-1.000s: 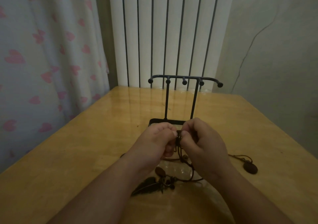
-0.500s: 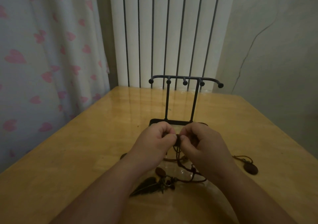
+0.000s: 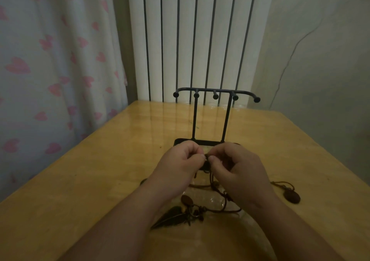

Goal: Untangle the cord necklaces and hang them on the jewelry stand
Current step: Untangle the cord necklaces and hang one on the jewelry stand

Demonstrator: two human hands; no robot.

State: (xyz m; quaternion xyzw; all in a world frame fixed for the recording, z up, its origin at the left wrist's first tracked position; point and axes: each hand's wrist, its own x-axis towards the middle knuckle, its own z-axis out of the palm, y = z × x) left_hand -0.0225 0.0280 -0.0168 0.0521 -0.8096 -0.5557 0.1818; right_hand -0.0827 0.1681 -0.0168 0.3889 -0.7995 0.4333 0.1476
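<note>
Tangled dark brown cord necklaces (image 3: 174,216) pinched at one knot, left hand (image 3: 178,166) and right hand (image 3: 240,172) each with grip clamped on it; pendants lying on glossy wooden table (image 3: 100,180), just before black metal jewelry stand (image 3: 212,90).

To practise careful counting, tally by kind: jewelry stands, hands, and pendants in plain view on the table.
Jewelry stand: 1
Hands, left hand and right hand, pinching the cord necklaces: 2
Pendants in plain view, leaf pendant, near oval pendant, right oval pendant: 3
Total: 6
</note>
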